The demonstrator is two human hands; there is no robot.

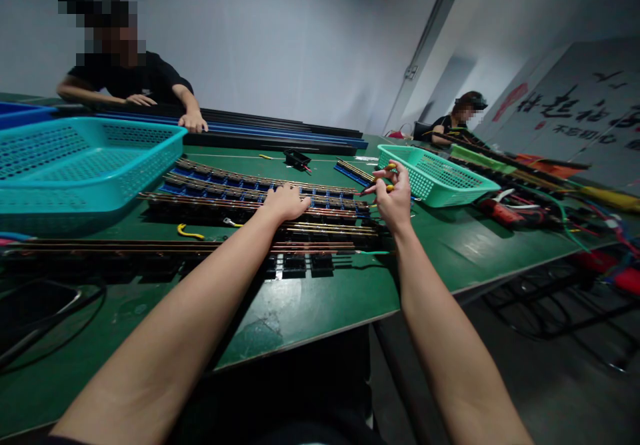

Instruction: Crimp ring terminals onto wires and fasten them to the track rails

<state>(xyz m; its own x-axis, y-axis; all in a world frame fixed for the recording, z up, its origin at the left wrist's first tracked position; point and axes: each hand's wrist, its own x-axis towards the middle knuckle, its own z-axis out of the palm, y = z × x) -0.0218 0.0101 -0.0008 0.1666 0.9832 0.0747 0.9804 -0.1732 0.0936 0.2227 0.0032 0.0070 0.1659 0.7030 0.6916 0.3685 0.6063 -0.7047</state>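
Several long metal strips, copper-coloured and set in blue and black holders (225, 184), lie side by side across the green table. My left hand (286, 202) rests palm down on these strips, its thumb apart and its fingertips partly hidden. To its right, at the strips' end, my right hand (395, 198) is closed around pliers (390, 167) with yellow-and-black handles. Their dark tip points left toward the strip ends. Nearer to me, another row of copper-coloured strips (150, 246) in black holders runs below my left forearm. A yellow hook-shaped piece (190, 232) lies between the rows.
A turquoise basket (90, 195) stands left, a green basket (450, 195) right. A small black tray (297, 160) lies behind the strips. Across the table, a person (130, 85) leans by long black and blue rails (280, 135). Another person (450, 125) sits beyond red-handled tools and wires (515, 213).
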